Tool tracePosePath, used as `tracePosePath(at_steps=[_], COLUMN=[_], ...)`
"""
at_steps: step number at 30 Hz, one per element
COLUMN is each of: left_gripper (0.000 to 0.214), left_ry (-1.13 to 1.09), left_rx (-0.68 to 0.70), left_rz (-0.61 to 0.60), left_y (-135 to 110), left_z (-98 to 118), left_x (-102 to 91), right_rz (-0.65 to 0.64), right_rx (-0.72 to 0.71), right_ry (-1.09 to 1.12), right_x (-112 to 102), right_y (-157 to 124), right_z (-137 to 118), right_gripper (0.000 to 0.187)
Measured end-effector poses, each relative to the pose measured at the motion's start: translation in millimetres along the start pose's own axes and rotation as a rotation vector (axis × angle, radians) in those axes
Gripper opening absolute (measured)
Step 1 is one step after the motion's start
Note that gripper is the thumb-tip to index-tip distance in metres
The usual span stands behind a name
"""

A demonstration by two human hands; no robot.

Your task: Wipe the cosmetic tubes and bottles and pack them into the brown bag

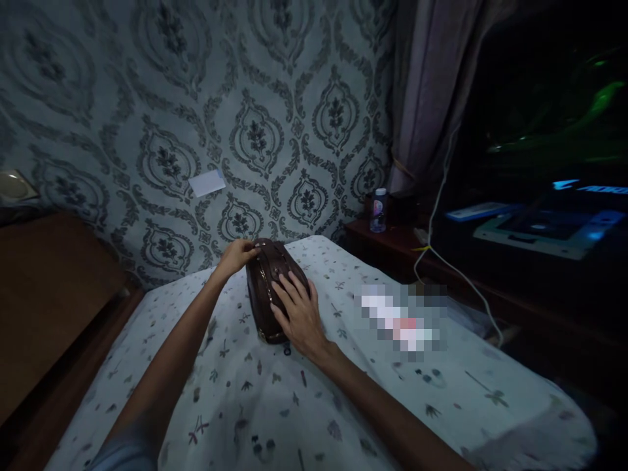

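Note:
A dark brown zippered pouch (267, 288) lies on a white printed sheet (343, 392) near the far end of the bed. My left hand (239, 254) is pinched at the pouch's far end, where the zipper runs, fingers closed on a small part there. My right hand (298, 313) rests on the near right side of the pouch, fingers spread flat and pressing it down. Both forearms reach in from the bottom of the view.
A blurred-out patch (402, 320) lies on the sheet to the right of the pouch. A dark side table (387, 239) with a small bottle (378, 210) stands by the curtain. A white cable (441, 255) hangs right. Wooden furniture (49, 307) borders the left.

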State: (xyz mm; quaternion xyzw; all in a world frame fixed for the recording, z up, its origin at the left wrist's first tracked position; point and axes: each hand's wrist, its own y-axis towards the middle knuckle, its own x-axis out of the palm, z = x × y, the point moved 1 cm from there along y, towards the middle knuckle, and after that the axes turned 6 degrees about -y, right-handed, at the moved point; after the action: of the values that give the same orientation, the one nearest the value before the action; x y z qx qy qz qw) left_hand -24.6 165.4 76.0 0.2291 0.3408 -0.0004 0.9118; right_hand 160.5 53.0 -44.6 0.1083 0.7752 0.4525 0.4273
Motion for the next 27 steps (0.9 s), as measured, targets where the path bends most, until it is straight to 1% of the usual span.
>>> tracePosePath(at_steps=[2, 4, 11, 16, 19, 21, 23, 25, 27], left_gripper=[0.031, 0.033, 0.027, 0.028, 0.029, 0.027, 0.022, 0.013, 0.013], left_ry=[0.036, 0.058, 0.061, 0.024, 0.001, -0.001, 0.006, 0.004, -0.019], left_rx=[-0.009, -0.012, -0.006, -0.018, -0.032, -0.036, -0.027, -0.008, 0.008], left_rz=[0.0, 0.01, 0.03, 0.003, -0.03, -0.036, -0.017, 0.012, 0.028], left_y=[-5.7, -10.7, -23.0, -33.7, -38.4, -38.6, -35.2, -28.5, -20.2], left_z=[-2.9, -3.4, 1.9, 1.0, 1.5, 4.6, 10.6, 18.5, 26.6], left_x=[-1.5, 0.3, 6.8, 11.4, 14.5, 15.7, 17.5, 21.5, 28.5], right_rz=[-0.004, -0.004, 0.007, 0.024, 0.066, 0.117, 0.171, 0.211, 0.23], right_rx=[-0.003, -0.001, 0.011, -0.007, 0.001, 0.038, 0.097, 0.148, 0.169], right_ry=[-0.005, -0.01, 0.004, 0.015, 0.043, 0.066, 0.081, 0.083, 0.081], right_x=[0.6, 2.4, 9.7, 11.8, 11.3, 9.6, 7.0, 4.2, 1.8], right_y=[-2.0, -4.2, -10.1, -10.8, -12.5, -14.2, -16.0, -17.7, -18.9], right_z=[1.6, 3.6, 5.3, 6.7, 9.7, 13.3, 17.7, 22.0, 25.2], right_gripper=[0.041, 0.042, 0.044, 0.044, 0.045, 0.049, 0.05, 0.046, 0.041])
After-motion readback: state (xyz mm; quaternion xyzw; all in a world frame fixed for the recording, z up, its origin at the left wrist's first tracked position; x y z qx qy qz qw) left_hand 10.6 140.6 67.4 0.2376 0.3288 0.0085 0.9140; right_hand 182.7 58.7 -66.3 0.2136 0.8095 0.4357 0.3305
